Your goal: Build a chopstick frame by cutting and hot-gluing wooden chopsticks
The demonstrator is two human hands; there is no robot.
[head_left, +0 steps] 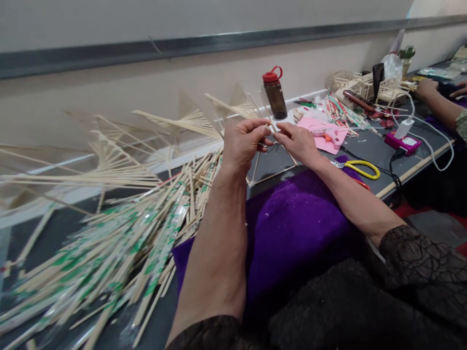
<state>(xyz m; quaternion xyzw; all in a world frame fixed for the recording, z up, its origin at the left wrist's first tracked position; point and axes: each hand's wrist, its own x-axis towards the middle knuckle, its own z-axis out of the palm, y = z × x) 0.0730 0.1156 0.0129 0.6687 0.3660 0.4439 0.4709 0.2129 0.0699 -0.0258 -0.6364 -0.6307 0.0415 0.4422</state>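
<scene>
Both hands meet over the dark table in front of me, fingertips close together. My left hand (245, 143) pinches a thin wooden stick (266, 104) that points upward. Opposite it, my right hand (298, 145) has its thumb and fingers closed at the same stick's lower end. Beneath them a light frame of wooden sticks (274, 174) stands on the table, with slanting sticks rising toward my fingers. Whether the held stick touches the frame is hidden by my hands. A purple cloth (295, 228) hangs over the table edge below my wrists.
Wrapped and loose chopsticks (146, 243) pile up on the left, before twisted stick structures (116, 167) along the wall. A red-capped bottle (276, 97) stands behind my hands. To the right are a pink glue gun (328, 134), yellow-handled scissors (361, 169), a purple power strip (401, 142) and another person's hand (426, 90).
</scene>
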